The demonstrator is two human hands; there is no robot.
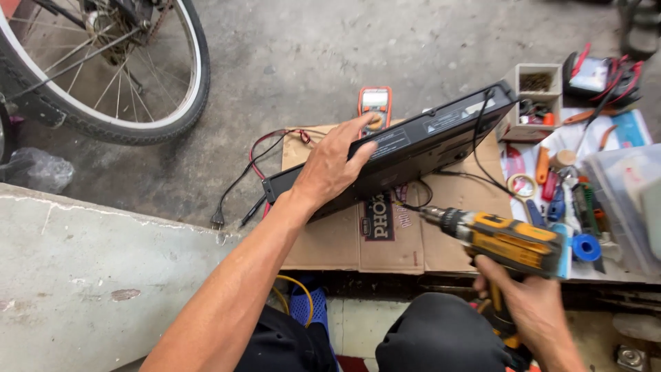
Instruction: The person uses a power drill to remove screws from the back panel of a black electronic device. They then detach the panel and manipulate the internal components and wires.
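Head view: left hand (335, 167) is gripping the top edge of a flat black electronics box (406, 148), tilting it up on edge over flattened cardboard (385, 241) on the floor. Right hand (533, 303) is clenching a yellow cordless drill (506, 241), bit pointing toward the box's underside. An orange multimeter (375, 107) is lying just behind.

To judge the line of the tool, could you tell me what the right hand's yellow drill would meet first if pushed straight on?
The drill in the right hand points left and slightly up; it would probably meet the black flat device tilted up by the left hand, though depth is unclear.
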